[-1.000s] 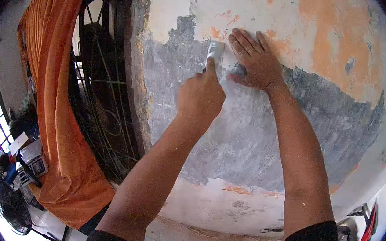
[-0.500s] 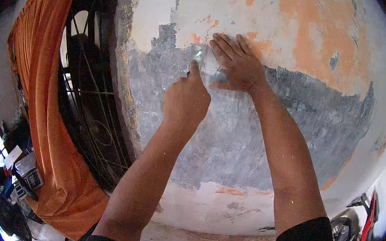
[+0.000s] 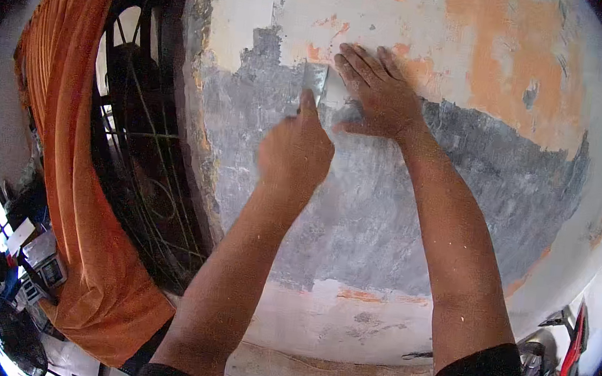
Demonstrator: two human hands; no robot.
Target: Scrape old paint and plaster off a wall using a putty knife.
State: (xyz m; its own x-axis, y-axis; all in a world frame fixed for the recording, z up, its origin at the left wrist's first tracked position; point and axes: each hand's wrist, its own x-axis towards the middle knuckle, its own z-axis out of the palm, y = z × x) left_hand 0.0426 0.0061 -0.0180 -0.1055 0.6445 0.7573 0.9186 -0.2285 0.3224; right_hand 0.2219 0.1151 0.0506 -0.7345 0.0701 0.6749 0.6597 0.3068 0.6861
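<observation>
My left hand [image 3: 296, 149] is closed round the handle of a putty knife, its index finger stretched along the metal blade [image 3: 315, 79]. The blade lies against the wall at the boundary between bare grey plaster [image 3: 378, 218] and the white and orange paint [image 3: 506, 48] above. Close to its right, my right hand [image 3: 382, 97] rests flat on the wall, fingers spread and pointing up to the left. Nothing shows in the right hand. The knife's handle is mostly hidden in my left fist.
An orange curtain [image 3: 88, 188] hangs at the left beside a dark metal grille [image 3: 145, 135]. A fan [image 3: 17, 338] stands at the lower left, below some boxy equipment [image 3: 43, 264]. Part of a red and black motorbike [image 3: 568, 370] shows at the lower right.
The putty knife's blade now shows more fully and stands slightly higher on the wall. Both hands appear shifted slightly right as the view moved; the right hand stays flat.
</observation>
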